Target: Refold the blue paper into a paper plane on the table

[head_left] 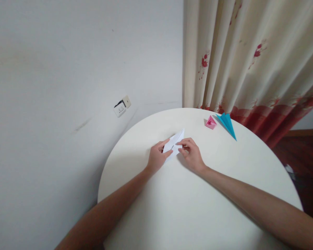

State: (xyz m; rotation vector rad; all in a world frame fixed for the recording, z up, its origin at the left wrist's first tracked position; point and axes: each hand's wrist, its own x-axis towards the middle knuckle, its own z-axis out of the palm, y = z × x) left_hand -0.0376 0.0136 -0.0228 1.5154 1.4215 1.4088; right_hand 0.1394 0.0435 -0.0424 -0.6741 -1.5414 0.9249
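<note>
A folded sheet of white paper (175, 140), roughly diamond-shaped with a crease along its middle, is between my two hands at the far half of the table. My left hand (157, 156) grips its left edge, the thumb lying on top and the fingers along the far side. From the right, my right hand (191, 154) has its index finger and thumb at the paper's right edge, pinching it near the middle fold. The fingertips under the paper are hidden.
The round white table (198, 208) stands against a wall with a socket (120, 109). Toward its back right edge lie a pink folded paper piece (211, 123) and a blue paper plane (227, 125). A patterned curtain (240, 62) hangs behind them.
</note>
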